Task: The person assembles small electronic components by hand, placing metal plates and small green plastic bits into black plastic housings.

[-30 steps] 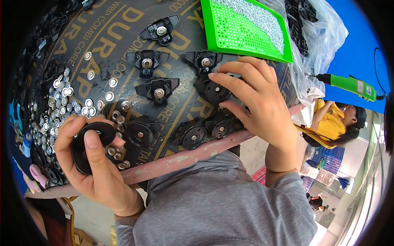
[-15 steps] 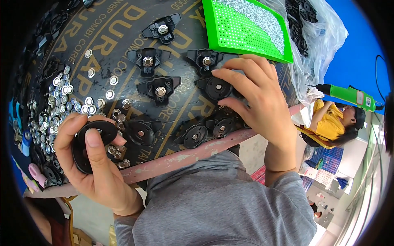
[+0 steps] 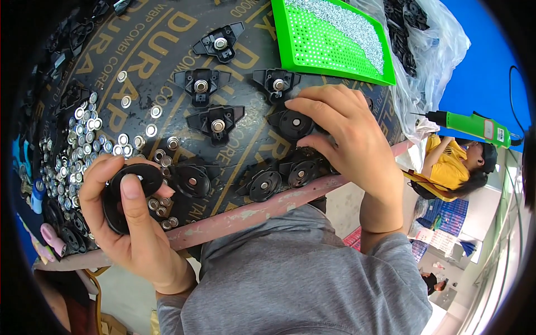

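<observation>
Black round plastic discs [image 3: 144,174] sit in my left hand [image 3: 137,223], which is closed on them with the thumb pressing the top one. My right hand [image 3: 352,134] curves around another black round disc [image 3: 296,123], thumb and forefinger at its edges. That disc lies on a black winged bracket, partly hidden beneath it. Several similar brackets [image 3: 217,124] lie on the table, each with a silver ring-shaped piece [image 3: 218,126] at its centre. Closer to the table edge lie brackets topped with black discs [image 3: 263,185].
Many loose silver ring pieces [image 3: 89,142] are heaped at left. A green perforated tray [image 3: 312,53] of small screws stands far right, beside a clear plastic bag [image 3: 441,50] of black parts. A green electric screwdriver [image 3: 474,127] hangs at right. Another person in yellow [image 3: 449,167] sits beyond.
My left hand has shifted slightly to the right with its discs. My right forefinger has come a little nearer along the edge of its disc. The parts on the table keep their places.
</observation>
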`<state>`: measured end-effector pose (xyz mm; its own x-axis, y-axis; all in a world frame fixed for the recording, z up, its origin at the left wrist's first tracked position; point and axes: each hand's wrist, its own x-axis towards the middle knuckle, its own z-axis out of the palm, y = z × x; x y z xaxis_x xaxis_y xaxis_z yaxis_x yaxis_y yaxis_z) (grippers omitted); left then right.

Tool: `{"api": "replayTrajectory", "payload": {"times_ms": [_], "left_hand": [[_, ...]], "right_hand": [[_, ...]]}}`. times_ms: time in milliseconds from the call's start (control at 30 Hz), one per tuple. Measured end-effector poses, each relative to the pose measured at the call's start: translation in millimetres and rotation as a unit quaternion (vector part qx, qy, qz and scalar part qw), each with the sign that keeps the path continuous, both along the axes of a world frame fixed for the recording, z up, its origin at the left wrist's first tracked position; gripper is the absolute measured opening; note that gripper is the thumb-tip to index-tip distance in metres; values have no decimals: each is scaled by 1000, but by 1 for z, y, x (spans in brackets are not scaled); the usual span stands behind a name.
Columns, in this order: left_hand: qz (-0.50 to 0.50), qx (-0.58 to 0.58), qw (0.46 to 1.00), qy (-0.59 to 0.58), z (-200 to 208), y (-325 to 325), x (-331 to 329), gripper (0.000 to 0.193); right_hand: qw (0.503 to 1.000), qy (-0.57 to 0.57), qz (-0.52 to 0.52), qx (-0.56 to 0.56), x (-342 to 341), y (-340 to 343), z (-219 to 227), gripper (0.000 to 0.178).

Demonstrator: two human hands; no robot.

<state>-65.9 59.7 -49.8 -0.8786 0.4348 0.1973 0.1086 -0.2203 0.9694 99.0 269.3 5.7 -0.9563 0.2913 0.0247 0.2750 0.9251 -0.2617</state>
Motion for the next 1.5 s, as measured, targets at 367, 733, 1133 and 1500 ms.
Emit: {"api": "replayTrajectory", "payload": {"times_ms": [367, 733, 1133, 1500], "left_hand": [[2, -6, 1000, -25, 4, 1, 4, 22], [-184, 43, 976, -110, 30, 17, 29, 25], [-200, -66, 973, -93, 28, 2, 20, 21], [-210, -105, 966, 109, 28, -4, 10, 20]], "right_hand": [[995, 85, -28, -46, 4, -1, 3, 55], [894, 230, -58, -381, -19, -59, 2, 24], [696, 270, -190, -638, -27, -78, 2, 24], [956, 263, 73, -109, -22, -67, 3, 50]]}}
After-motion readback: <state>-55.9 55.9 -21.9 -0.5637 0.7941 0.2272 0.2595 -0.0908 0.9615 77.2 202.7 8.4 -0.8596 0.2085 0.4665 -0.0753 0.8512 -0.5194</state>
